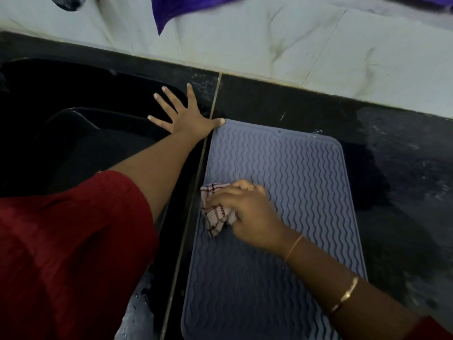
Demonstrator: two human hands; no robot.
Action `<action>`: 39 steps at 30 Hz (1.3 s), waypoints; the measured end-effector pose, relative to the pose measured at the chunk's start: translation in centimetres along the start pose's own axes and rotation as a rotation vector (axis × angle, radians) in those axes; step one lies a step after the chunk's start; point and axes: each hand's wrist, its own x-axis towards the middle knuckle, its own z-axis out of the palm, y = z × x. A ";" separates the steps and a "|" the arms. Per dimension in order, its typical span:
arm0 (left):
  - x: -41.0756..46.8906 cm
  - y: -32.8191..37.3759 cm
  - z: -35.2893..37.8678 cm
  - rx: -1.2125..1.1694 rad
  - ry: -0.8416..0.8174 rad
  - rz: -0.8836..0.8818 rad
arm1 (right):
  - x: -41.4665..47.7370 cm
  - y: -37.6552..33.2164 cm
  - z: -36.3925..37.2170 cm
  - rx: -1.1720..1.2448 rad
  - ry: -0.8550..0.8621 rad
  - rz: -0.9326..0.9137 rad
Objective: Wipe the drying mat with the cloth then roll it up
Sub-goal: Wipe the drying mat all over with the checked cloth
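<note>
Grey-blue and ribbed, the drying mat [289,173] lies flat on the black desk [382,143], its long axis running from us toward the wall [318,45]. We find the right hand [247,213] clutching the checked cloth [217,217] against the mat near its left edge, about midway along. The left hand [182,116] is spread flat, holding nothing, thumb touching the far-left corner. We judge most ribbed surface lies rightward of the cloth.
</note>
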 end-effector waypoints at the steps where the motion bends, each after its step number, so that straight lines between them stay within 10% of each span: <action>1: -0.1 0.0 0.1 0.017 0.006 0.003 | 0.4 0.0 -0.7 0.128 0.014 -0.006; 5: -0.4 0.1 0.4 0.058 0.016 -0.012 | 5.8 1.9 -3.7 0.219 0.299 0.125; 11: -0.3 0.1 0.7 0.076 0.023 -0.009 | 9.2 3.1 -2.9 -0.281 -0.046 0.160; 22: -1.1 -0.1 -0.1 0.116 0.005 0.004 | -1.5 -1.3 -0.1 0.102 -0.088 -0.033; 29: -3.4 -3.3 -0.2 0.111 0.025 0.678 | 6.7 1.9 -4.8 0.038 0.154 0.139; 39: -4.1 -4.3 0.3 0.353 -0.073 0.674 | -1.3 -1.3 1.2 -0.220 0.061 0.075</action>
